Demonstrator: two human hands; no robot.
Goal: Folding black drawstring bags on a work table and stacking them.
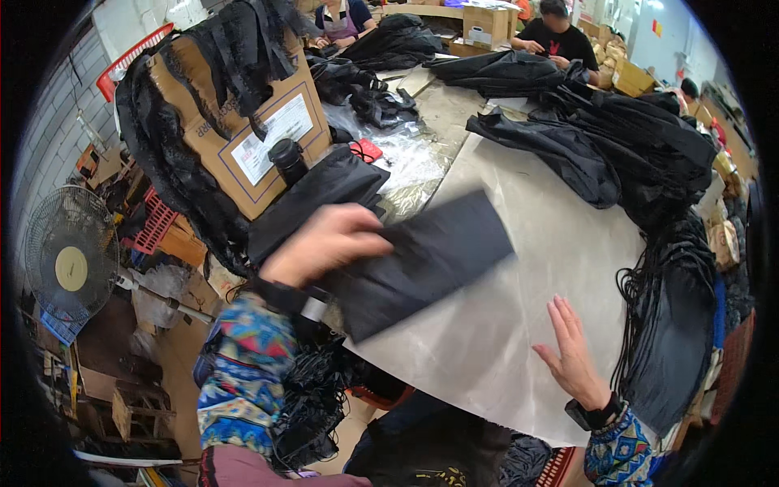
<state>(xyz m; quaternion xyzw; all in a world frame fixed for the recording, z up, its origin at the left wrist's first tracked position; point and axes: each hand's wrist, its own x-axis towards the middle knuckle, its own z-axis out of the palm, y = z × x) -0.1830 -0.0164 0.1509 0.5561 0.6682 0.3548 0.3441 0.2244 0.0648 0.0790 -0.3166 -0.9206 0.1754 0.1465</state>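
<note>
My left hand (329,239) has its fingers closed on the edge of a folded, flat rectangle of black cloth (430,264). Motion blurs both, and the cloth hangs tilted over the left part of the pale tabletop (552,243). Just behind that hand lies a stack of folded black cloth (324,195). My right hand (574,357) is over the table's near right side, fingers stretched out and holding nothing. To its right, black cloth bags with long cords (665,316) drape over the table edge.
A cardboard box (219,130) hung with black strips stands at left, a dark cylinder (288,162) before it. Black cloth heaps (600,146) cover the far right. A fan (71,268) stands at far left. Two people (560,40) sit across the table.
</note>
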